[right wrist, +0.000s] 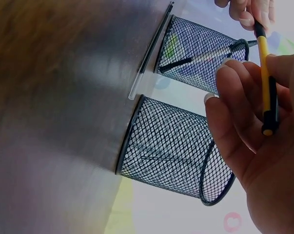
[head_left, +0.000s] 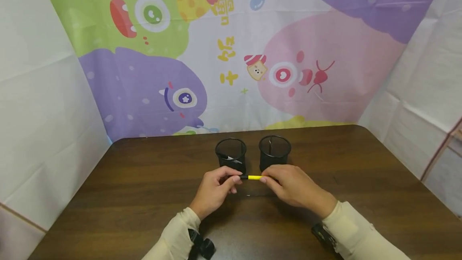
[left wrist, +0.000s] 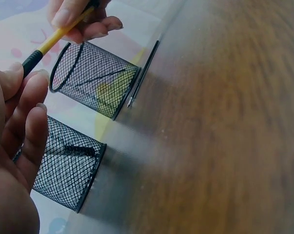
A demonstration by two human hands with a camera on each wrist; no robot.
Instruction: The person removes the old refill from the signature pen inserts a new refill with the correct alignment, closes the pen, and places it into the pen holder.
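Observation:
Between my hands is a slim yellow pen [head_left: 254, 177] with black ends, held level over the table. My left hand [head_left: 213, 191] pinches its black tip end between thumb and fingers. The right hand [head_left: 298, 187] pinches the yellow barrel, and the black clip end with its yellow button [right wrist: 267, 132] points back over the palm. Behind the hands stand two black mesh pen cups, a left cup [head_left: 238, 167] and a right cup [head_left: 275, 163]. A thin ink refill [left wrist: 144, 73], dark with a clear end, lies on the table before the cups.
In the left cup leans a black-and-white pen [right wrist: 207, 56]; a thin dark stick [right wrist: 166, 160] stands in the right one. The brown wooden table [head_left: 144, 196] ends at a cartoon-printed cloth [head_left: 231, 103], with white cloth walls on both sides.

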